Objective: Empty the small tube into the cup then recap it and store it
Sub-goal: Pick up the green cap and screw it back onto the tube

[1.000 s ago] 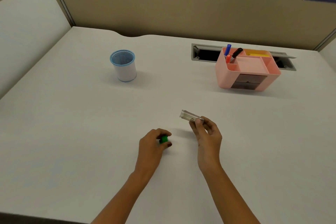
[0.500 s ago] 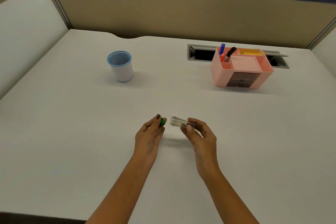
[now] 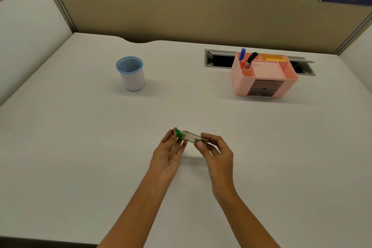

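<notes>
Pale desk (image 3: 80, 147), beige partition (image 3: 181, 6) behind. Left hand (image 3: 169, 155) pinches green cap (image 3: 178, 133); right hand (image 3: 217, 153) grips clear tube (image 3: 190, 136). Cup (image 3: 131, 73) and organizer (image 3: 263, 74) well apart, bare surface between.

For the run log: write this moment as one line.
stage: recapping | left hand: pressing green cap onto tube mouth | right hand: holding clear tube | cup: far left | pink organizer: far right

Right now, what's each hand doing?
Left hand: closed on the green cap, at the tube's mouth.
Right hand: closed on the clear tube, held above the desk.
</notes>
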Demonstrator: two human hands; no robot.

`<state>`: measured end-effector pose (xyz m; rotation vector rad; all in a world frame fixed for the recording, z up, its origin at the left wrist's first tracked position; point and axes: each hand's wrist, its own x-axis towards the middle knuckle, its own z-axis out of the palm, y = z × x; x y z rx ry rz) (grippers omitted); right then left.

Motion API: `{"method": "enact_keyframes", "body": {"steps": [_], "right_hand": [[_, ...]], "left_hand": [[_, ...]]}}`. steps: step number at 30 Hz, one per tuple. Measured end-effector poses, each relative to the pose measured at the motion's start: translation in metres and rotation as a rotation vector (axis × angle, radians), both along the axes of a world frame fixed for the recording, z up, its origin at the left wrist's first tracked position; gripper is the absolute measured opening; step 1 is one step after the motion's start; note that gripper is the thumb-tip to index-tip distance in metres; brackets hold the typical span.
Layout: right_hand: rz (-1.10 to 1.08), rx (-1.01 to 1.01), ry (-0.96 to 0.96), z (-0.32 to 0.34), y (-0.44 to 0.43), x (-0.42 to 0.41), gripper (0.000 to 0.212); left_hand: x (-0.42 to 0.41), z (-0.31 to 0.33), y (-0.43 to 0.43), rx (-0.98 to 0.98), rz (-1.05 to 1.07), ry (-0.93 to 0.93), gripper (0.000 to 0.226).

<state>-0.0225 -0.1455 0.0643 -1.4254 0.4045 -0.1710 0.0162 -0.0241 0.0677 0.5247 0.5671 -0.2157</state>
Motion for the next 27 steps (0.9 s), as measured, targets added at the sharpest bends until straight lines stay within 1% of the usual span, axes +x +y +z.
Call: {"method": "enact_keyframes", "body": {"steps": [5,8,13,16,18,20,23,25,26,27], "right_hand": [[0.028,-0.008,0.006,0.000,0.005,-0.001,0.023],[0.038,0.018,0.036,0.002,0.004,0.000,0.018],[0.065,0.006,0.101,0.004,0.006,0.000,0.014],[0.093,-0.028,0.148,0.005,0.006,0.001,0.017],[0.114,-0.091,0.147,0.005,0.008,0.001,0.017],[0.115,-0.201,0.092,0.005,0.011,-0.001,0.017],[0.105,-0.301,0.031,0.004,0.016,-0.003,0.018],[0.125,-0.289,0.062,0.006,0.018,-0.003,0.020],[0.140,-0.238,0.102,0.007,0.018,-0.002,0.022],[0.156,-0.145,0.151,0.008,0.017,-0.002,0.025]], "left_hand": [[-0.001,0.000,0.001,-0.065,-0.017,-0.009,0.013],[0.001,-0.001,0.006,-0.063,-0.044,-0.031,0.014],[0.005,-0.003,0.010,0.076,-0.101,-0.100,0.016],[0.008,-0.003,0.015,0.170,-0.126,-0.139,0.023],[0.009,-0.002,0.017,0.257,-0.144,-0.156,0.019],[0.008,-0.002,0.017,0.310,-0.153,-0.163,0.015],[0.008,-0.001,0.017,0.293,-0.143,-0.147,0.017],[0.008,0.000,0.018,0.274,-0.153,-0.137,0.016],[0.009,0.001,0.019,0.259,-0.171,-0.139,0.015],[0.010,0.002,0.020,0.237,-0.194,-0.147,0.015]]}}
